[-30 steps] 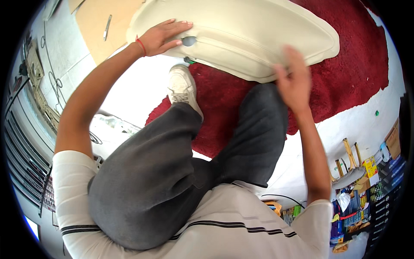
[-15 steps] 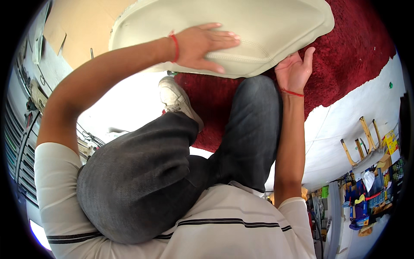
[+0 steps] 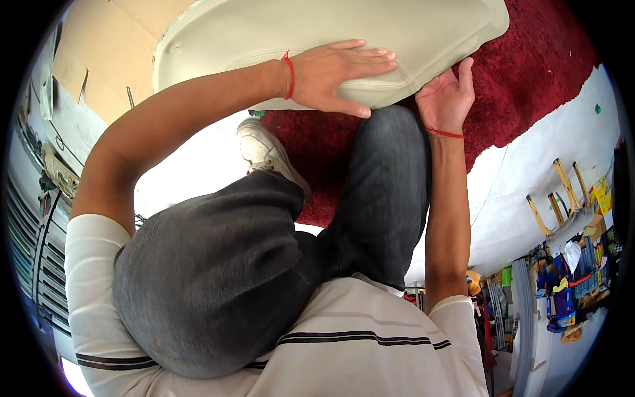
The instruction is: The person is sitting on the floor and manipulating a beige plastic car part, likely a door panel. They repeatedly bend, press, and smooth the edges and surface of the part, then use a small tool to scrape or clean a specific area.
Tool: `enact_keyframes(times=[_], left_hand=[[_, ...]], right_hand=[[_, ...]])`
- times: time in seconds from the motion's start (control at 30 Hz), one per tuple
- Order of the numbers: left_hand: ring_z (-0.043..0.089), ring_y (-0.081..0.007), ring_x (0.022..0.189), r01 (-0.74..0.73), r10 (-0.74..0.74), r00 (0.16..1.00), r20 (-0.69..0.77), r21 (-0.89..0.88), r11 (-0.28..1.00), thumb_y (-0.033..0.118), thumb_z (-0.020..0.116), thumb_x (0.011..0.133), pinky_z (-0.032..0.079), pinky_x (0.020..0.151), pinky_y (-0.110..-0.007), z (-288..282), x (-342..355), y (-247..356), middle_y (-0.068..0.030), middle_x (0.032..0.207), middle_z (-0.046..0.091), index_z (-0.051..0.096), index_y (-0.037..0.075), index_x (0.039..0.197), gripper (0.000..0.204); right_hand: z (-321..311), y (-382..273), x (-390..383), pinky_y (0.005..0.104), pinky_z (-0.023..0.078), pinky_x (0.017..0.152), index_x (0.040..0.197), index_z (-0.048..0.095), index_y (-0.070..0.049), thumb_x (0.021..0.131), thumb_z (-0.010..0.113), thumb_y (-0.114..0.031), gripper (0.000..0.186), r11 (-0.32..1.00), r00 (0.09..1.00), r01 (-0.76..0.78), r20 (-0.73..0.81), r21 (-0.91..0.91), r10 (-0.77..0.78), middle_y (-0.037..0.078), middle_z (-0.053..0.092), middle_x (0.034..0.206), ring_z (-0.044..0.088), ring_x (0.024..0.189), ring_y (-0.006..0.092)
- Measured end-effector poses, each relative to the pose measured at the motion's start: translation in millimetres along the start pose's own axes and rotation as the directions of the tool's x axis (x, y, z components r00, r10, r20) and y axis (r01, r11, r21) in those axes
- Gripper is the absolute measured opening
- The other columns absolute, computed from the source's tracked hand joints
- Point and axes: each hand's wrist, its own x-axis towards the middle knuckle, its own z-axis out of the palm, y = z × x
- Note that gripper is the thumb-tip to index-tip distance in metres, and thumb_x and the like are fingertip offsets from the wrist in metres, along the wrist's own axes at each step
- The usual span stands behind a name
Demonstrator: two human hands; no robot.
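A large cream panel (image 3: 264,33) with a smooth skin and stitched seams tilts across the top of the head view, its near edge by my right knee. Flat on its lower part, my left hand (image 3: 337,76) lies palm down with fingers stretched and thumb spread; it grips nothing. At the panel's lower right edge, my right hand (image 3: 446,99) is turned palm up. Its fingers curl under that edge and are partly hidden there, while the thumb stands free of the panel. Each wrist has a red string bracelet.
Dark red shaggy carpet (image 3: 516,99) lies under the panel, on a white floor (image 3: 496,212). A tan board (image 3: 112,40) is at the upper left. An upturned wooden-legged stool (image 3: 562,205) and cluttered shelves (image 3: 575,284) stand at the right. Slatted dark metal (image 3: 49,245) lines the left.
My left hand has slid a little right across the panel, toward its seam corner. The right hand stays at the edge, and the view has shifted slightly.
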Motion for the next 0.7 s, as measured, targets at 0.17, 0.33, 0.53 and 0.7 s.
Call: enact_keyframes(times=[0.17,0.33,0.53,0.7], left_hand=[[0.025,-0.0292,0.160,-0.076,0.076,0.997,0.019,-0.017,0.997,0.048,0.058,0.103,0.017,0.130,-0.053,3.4,3.4,-3.1,-0.0136,0.171,0.030,0.030,0.005,0.165,0.080],[0.025,-0.0277,0.160,-0.163,0.163,0.987,0.005,-0.002,0.987,0.041,0.053,0.108,0.020,0.131,-0.048,9.0,11.6,-1.5,-0.0144,0.172,0.028,0.031,0.006,0.164,0.070],[0.027,-0.0325,0.158,-0.054,0.062,0.998,-0.030,0.209,0.977,0.039,0.050,0.109,0.024,0.130,-0.050,17.1,11.1,13.9,-0.0152,0.170,0.032,0.035,0.003,0.162,0.066],[0.038,-0.0328,0.153,0.028,0.019,0.990,-0.143,0.315,0.949,0.046,0.055,0.105,0.031,0.126,-0.049,41.6,21.8,51.2,-0.0057,0.165,0.043,0.044,0.012,0.158,0.064]], right_hand=[[-7.3,3.4,-0.8,0.0462,0.035,0.123,0.159,0.033,0.000,0.113,0.035,-0.050,0.068,0.999,0.998,-0.038,0.041,0.027,0.037,0.016,0.042,0.162,0.043,0.148,0.0308],[-11.2,12.7,3.5,0.0461,0.039,0.121,0.157,0.037,0.000,0.114,0.036,-0.048,0.065,0.996,0.998,0.056,0.038,-0.068,-0.054,0.017,0.046,0.160,0.048,0.145,0.0310],[-3.8,18.7,11.1,0.0462,0.037,0.121,0.157,0.038,-0.001,0.114,0.037,-0.046,0.062,0.990,0.993,0.110,0.055,-0.086,-0.105,0.014,0.047,0.158,0.047,0.144,0.0312],[5.9,16.8,1.2,0.0462,0.037,0.120,0.157,0.037,0.000,0.113,0.043,-0.044,0.063,0.960,0.993,0.086,0.097,-0.267,-0.062,0.015,0.047,0.157,0.046,0.145,0.0303]])
